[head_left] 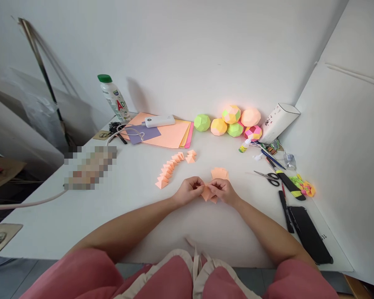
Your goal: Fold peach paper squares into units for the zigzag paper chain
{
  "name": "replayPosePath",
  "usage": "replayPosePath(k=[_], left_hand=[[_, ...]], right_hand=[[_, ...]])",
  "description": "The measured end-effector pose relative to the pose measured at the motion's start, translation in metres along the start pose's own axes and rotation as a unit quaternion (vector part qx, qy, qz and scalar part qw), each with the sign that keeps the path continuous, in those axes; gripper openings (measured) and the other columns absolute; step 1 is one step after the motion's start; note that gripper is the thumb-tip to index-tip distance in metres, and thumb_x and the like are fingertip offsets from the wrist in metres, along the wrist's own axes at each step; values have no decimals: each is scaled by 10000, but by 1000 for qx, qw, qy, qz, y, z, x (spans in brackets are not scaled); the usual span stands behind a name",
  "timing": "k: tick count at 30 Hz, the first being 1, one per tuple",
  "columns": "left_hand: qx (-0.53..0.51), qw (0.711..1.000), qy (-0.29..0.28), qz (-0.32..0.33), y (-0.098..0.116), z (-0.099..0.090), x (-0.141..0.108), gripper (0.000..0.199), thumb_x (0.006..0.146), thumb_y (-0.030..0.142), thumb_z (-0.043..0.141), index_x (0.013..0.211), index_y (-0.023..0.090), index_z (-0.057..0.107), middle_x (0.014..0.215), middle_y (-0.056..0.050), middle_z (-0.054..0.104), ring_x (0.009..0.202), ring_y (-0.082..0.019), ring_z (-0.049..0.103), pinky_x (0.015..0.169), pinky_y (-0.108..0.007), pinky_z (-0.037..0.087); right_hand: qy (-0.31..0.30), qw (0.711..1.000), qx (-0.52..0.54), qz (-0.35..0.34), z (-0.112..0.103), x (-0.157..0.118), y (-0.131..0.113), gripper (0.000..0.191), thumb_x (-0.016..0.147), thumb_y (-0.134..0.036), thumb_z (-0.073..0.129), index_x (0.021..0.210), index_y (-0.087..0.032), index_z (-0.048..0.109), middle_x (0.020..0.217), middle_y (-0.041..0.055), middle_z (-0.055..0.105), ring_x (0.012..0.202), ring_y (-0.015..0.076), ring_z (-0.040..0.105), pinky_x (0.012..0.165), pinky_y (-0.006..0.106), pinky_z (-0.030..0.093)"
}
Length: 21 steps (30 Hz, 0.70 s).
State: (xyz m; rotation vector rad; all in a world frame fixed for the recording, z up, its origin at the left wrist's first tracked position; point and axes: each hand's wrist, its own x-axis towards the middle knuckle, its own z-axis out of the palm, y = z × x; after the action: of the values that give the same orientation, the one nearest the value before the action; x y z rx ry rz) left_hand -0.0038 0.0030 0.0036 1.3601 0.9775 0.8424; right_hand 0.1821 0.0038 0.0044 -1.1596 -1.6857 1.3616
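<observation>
Between my two hands is a small folded orange paper piece, pinched from both sides. My left hand grips its left edge with closed fingers. On the other side, my right hand pinches the piece near its top right. Flat orange paper pieces lie just beyond my right hand, partly covered by it. A curved row of folded orange pieces rests on the table to the upper left of my hands, with a small separate group at its right end.
Paper balls sit along the wall. Coloured sheets lie under a power bank, near a bottle. Scissors, a cutter, a glue bottle and a black phone are on the right.
</observation>
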Motion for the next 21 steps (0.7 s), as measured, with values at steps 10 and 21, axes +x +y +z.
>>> replayPosePath(k=[10, 21], left_hand=[[-1, 1000, -23, -5, 1, 0, 0, 137, 723, 284, 546, 702, 152, 520, 639, 15, 502, 548, -80, 456, 498, -198, 371], [21, 999, -26, 6, 1, 0, 0, 73, 709, 209, 522, 664, 156, 499, 602, 36, 464, 513, -65, 402, 466, -186, 329]], right_hand=[[0, 1000, -3, -24, 3, 1, 1, 144, 775, -296, 550, 810, -168, 605, 738, 25, 602, 664, 128, 552, 608, 260, 458], [9, 1000, -8, -4, 4, 0, -3, 51, 692, -191, 533, 649, -166, 518, 602, -19, 505, 526, 88, 446, 487, 219, 378]])
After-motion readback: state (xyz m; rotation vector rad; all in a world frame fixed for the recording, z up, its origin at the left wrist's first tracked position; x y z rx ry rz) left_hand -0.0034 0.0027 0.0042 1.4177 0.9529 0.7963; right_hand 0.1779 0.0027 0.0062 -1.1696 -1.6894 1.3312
